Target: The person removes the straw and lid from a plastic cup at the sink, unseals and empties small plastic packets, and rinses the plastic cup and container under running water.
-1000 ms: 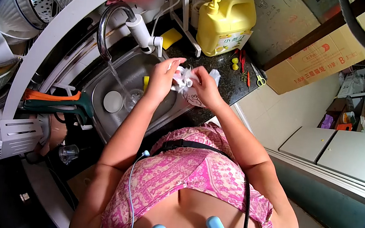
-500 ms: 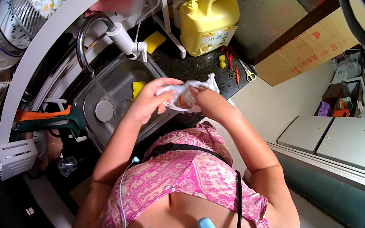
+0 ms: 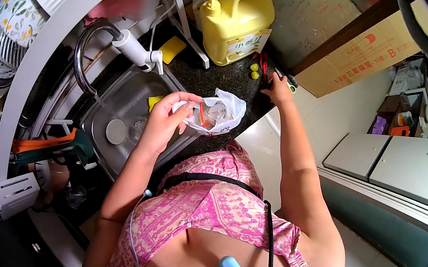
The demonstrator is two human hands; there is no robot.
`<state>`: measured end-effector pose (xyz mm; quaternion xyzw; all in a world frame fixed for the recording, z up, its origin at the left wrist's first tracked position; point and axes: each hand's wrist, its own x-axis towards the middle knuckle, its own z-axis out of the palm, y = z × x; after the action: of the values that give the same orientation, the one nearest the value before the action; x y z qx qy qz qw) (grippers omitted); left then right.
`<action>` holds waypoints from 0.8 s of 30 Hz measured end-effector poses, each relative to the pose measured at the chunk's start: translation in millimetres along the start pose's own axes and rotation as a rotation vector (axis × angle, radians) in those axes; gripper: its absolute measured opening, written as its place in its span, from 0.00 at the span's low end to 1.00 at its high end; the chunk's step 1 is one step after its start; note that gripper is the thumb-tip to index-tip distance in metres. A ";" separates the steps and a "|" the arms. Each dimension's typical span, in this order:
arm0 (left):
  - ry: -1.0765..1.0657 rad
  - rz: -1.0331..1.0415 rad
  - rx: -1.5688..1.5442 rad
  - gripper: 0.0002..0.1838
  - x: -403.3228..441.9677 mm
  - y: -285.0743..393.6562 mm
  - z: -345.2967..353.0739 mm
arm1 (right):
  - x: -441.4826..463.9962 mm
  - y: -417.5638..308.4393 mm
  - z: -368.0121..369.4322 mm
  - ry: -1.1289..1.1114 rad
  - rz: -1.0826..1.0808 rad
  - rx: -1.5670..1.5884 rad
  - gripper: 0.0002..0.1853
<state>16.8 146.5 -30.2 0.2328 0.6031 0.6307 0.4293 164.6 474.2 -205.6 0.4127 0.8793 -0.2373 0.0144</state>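
My left hand is closed on the rim of a white plastic bag, which gapes open beside the sink. Inside the bag are something red and some clear, crumpled plastic. My right hand reaches down to the far right corner of the counter, its thumb and forefinger apart. It partly covers a pair of scissors with yellow-green handles. Red chili peppers and two small yellow-green round fruits lie just left of it. Whatever is under the palm is hidden.
A steel sink with a faucet is at left. A yellow pump jug and a yellow sponge stand behind. Bowls fill a rack at far left. A cardboard box leans at right.
My right hand has left the bag and moved right to the scissors and chilies on the counter. The bag has opened wider in my left hand. The view has shifted slightly.
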 end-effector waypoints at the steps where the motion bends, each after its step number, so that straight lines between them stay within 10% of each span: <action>1: 0.005 0.002 0.004 0.11 0.8 -0.8 0.0 | 2.2 7.7 8.6 -0.002 0.001 0.003 0.31; 13: 0.137 0.120 0.279 0.11 4.8 -5.9 5.4 | -33.5 -23.0 -20.8 0.061 -0.033 0.735 0.04; 19: 0.094 0.199 0.235 0.24 4.7 -14.8 11.2 | -102.0 -121.0 -87.9 0.056 -0.397 1.072 0.05; 24: 0.031 0.180 0.106 0.31 -2.5 -1.2 21.4 | -132.0 -152.5 -38.5 -0.148 -0.920 0.151 0.20</action>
<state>35.7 156.3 -27.3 0.2987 0.6187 0.6374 0.3489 146.4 312.5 -80.4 -0.0381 0.9477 -0.3112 -0.0599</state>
